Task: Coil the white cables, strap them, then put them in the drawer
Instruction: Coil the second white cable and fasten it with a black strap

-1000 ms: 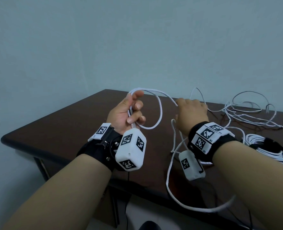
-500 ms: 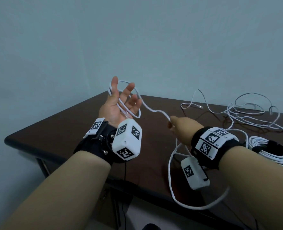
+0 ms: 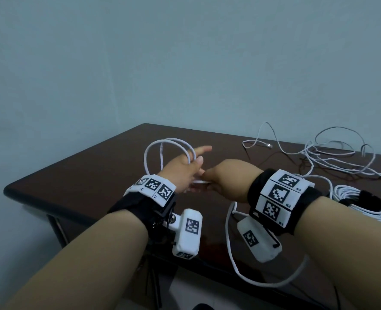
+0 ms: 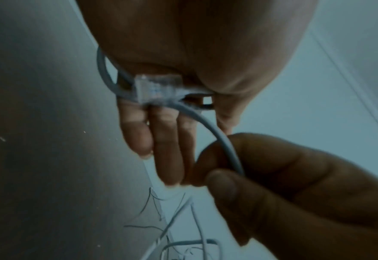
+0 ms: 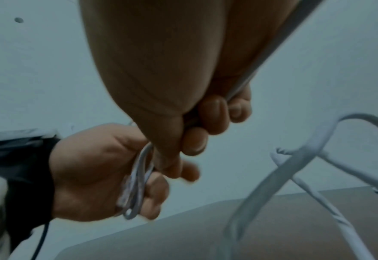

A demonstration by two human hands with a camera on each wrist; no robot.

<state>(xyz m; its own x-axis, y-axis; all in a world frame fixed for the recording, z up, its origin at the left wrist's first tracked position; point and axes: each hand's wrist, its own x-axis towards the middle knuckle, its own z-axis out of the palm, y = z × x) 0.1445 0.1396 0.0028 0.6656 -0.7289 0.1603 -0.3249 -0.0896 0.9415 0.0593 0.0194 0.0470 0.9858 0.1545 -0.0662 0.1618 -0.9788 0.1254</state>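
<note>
My left hand (image 3: 191,162) hovers over the dark table and holds loops of the white cable (image 3: 153,151), which arch up to its left. In the left wrist view the cable's clear plug (image 4: 154,89) lies against the palm above the fingers (image 4: 161,140). In the right wrist view the left hand's fingers (image 5: 154,193) curl round the loops (image 5: 136,184). My right hand (image 3: 220,182) is up against the left palm and pinches the same cable (image 4: 219,137) between thumb and forefinger (image 4: 261,176). Slack (image 3: 263,281) hangs from it below the table's front edge.
The brown table (image 3: 84,182) ends in a rounded corner at the left, with a wall behind. A coiled white bundle with a black strap (image 3: 363,204) lies at the right edge. Loose tangled white cables (image 3: 341,157) spread over the back right.
My left hand has come down from its raised, palm-up, spread-finger pose and turned over. My right hand has moved left, bringing the cable up to the left palm.
</note>
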